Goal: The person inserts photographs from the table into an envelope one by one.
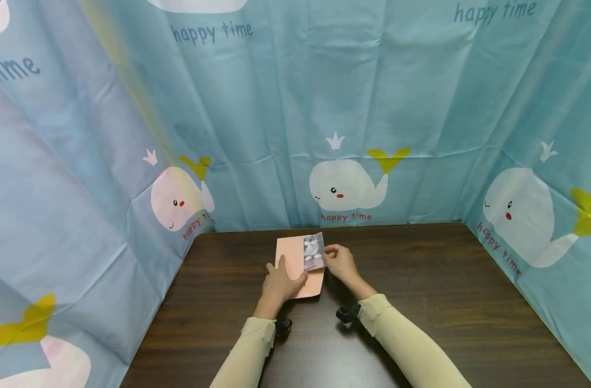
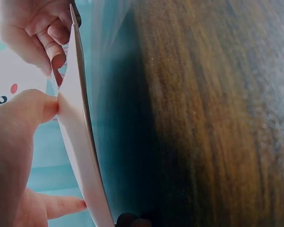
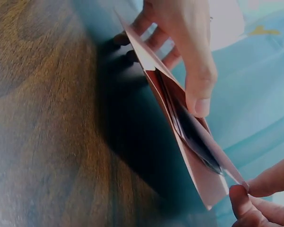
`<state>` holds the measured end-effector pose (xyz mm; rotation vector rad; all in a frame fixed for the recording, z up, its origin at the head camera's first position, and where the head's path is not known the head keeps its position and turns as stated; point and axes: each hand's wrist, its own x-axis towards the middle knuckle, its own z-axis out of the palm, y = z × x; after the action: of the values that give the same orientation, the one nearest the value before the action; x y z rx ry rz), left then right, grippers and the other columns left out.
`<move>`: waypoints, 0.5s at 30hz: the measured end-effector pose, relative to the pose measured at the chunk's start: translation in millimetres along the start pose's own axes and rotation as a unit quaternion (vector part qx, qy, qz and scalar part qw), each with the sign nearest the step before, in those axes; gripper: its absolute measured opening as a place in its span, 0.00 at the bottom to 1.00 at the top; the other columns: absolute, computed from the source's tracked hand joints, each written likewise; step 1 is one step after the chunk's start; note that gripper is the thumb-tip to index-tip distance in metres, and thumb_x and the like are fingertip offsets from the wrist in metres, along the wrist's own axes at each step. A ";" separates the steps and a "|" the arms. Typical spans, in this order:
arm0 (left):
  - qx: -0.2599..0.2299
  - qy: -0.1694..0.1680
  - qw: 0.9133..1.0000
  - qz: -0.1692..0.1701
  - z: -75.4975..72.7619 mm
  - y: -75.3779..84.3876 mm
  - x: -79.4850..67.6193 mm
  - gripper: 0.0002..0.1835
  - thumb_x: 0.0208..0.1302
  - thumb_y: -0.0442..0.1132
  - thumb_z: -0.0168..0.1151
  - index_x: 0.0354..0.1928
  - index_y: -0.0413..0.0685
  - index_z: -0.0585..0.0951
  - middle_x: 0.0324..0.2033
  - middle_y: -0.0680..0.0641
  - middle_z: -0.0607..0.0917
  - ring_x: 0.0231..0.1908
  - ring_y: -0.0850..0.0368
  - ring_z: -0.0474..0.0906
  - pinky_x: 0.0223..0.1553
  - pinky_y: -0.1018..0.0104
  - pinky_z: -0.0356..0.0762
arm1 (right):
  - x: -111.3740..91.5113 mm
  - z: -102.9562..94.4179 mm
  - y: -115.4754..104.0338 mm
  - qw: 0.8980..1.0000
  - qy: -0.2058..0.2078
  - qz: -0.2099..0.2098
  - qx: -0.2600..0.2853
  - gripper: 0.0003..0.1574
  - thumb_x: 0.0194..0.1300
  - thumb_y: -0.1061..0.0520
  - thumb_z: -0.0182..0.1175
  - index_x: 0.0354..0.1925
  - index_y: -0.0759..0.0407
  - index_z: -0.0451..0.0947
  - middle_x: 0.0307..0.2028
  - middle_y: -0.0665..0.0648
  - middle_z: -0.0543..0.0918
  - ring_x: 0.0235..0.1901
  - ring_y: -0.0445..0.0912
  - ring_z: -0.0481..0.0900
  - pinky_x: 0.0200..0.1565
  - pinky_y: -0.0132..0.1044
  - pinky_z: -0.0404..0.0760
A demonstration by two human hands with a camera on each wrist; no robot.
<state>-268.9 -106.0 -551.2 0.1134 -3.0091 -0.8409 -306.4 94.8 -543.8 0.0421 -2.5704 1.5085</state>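
Observation:
A peach-pink paper envelope point(image 1: 289, 248), its side open, is held tilted above the table. My left hand point(image 1: 277, 283) grips it, thumb on the front face and some fingers round behind, as the right wrist view shows. A black-and-white photo point(image 1: 313, 251) with a pale animal-like picture sticks partly out of the opening. Its outer edge is pinched between thumb and fingertips of my right hand point(image 1: 341, 263). In the right wrist view several thin dark-edged sheets point(image 3: 194, 137) show inside the envelope point(image 3: 210, 189); what is printed on them is hidden.
Under both hands lies a dark brown wood-grain table point(image 1: 218, 302). A light blue curtain point(image 1: 256, 108) with whale prints and lettering hangs round its back and sides. Each wrist wears a small black camera, such as the one by the right sleeve point(image 1: 397, 328).

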 end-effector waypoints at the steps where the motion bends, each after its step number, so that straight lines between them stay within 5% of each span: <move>1: -0.002 0.000 1.000 0.001 -0.4 0.3 -0.1 0.57 0.54 0.71 0.64 0.77 0.45 0.58 0.61 0.26 0.64 0.47 0.28 0.78 0.48 0.39 0.77 | 0.3 1.0 -0.6 1.000 -0.001 0.001 -0.003 0.14 0.64 0.60 0.66 0.47 0.64 0.84 0.27 0.54 0.84 0.26 0.43 0.78 0.30 0.38 0.76; 15: 0.009 0.012 1.000 0.008 -3.7 2.6 -1.6 0.56 0.53 0.69 0.66 0.76 0.42 0.60 0.58 0.25 0.66 0.43 0.28 0.79 0.43 0.40 0.79 | 0.1 14.2 -6.0 1.000 -0.009 -0.011 -0.019 0.16 0.65 0.60 0.63 0.50 0.64 0.84 0.33 0.55 0.85 0.30 0.45 0.80 0.32 0.39 0.78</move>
<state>-267.4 -105.6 -546.7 0.0997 -2.9906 -0.8063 -307.6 79.6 -545.4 0.0796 -2.6023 1.4571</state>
